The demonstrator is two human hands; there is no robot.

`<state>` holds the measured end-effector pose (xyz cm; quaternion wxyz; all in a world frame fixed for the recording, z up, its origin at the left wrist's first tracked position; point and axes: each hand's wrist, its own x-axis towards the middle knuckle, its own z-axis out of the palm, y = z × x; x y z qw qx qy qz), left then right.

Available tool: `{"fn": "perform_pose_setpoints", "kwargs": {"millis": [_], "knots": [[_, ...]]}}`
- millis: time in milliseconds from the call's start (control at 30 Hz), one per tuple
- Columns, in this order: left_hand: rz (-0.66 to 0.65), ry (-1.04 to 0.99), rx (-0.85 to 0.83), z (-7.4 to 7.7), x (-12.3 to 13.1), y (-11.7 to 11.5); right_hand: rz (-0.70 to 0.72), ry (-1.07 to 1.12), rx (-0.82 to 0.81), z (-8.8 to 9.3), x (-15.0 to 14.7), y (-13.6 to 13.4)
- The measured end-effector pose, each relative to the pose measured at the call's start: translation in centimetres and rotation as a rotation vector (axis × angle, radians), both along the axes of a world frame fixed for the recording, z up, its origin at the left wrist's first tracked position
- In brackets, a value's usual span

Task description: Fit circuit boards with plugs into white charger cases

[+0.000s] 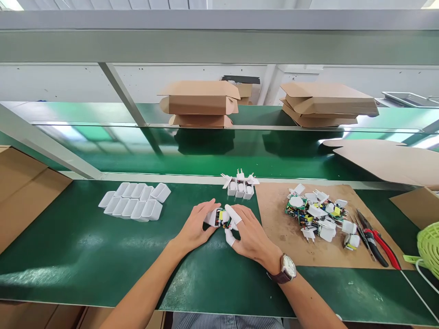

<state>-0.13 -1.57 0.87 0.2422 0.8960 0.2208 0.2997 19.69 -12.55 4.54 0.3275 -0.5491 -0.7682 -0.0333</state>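
Near the middle of the green bench, my left hand [198, 225] is closed on a white plastic charger housing [211, 217]. A small circuit board [224, 218] with a yellow part sits at the housing's open end. My right hand [248, 230], with white covers on the thumb and index finger, pinches that board from the right; how far it is inside the housing I cannot tell. Just beyond my hands stand several white housings with plug pieces on top [240, 186]. To the left, several empty white housings [133, 202] lie in rows.
At right, a brown cardboard sheet [279, 237] carries a pile of circuit boards and white plug parts [317, 211]. Red-and-black pliers [379, 244] and tweezers [364, 235] lie beside it. A green fan [429, 249] stands at the right edge. Cardboard boxes [202, 103] rest on the shelf.
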Motion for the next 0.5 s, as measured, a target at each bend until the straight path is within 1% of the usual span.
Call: {"fn": "perform_pose_setpoints", "kwargs": {"millis": [133,300,500], "knots": [[-0.015,-0.009,-0.018,-0.04,0.09,-0.06,0.009,0.001,-0.005,0.02,0.05,0.12],[0.001,-0.004,-0.064,-0.2,0.03,-0.05,0.024,0.009,-0.011,-0.16,0.23,0.04],[-0.001,-0.012,-0.092,-0.27,-0.01,-0.02,0.017,-0.012,0.011,0.18,0.31,0.0]]}}
